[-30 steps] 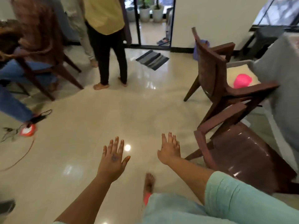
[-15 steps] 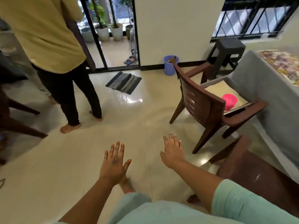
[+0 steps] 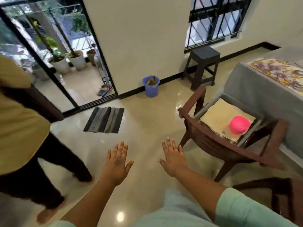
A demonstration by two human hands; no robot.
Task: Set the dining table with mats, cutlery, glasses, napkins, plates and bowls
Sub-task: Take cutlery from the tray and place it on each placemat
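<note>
A: Brown wooden chair [image 3: 211,141] on the right in the head view, with cream mats [image 3: 221,117] stacked on its seat and a pink bowl [image 3: 239,124] upside down on top of them.

B: And the hands?

A: Left hand [image 3: 116,164] and right hand [image 3: 172,158] both stretched out flat over the shiny floor, fingers straight and spread, holding nothing (the right one is nearer the chair's back).

B: The table?

A: The grey-clothed table [image 3: 255,89] is just behind the chair, a floral mat [image 3: 277,72] lying on it. A person in a yellow shirt [image 3: 18,122] stands at left.
</note>
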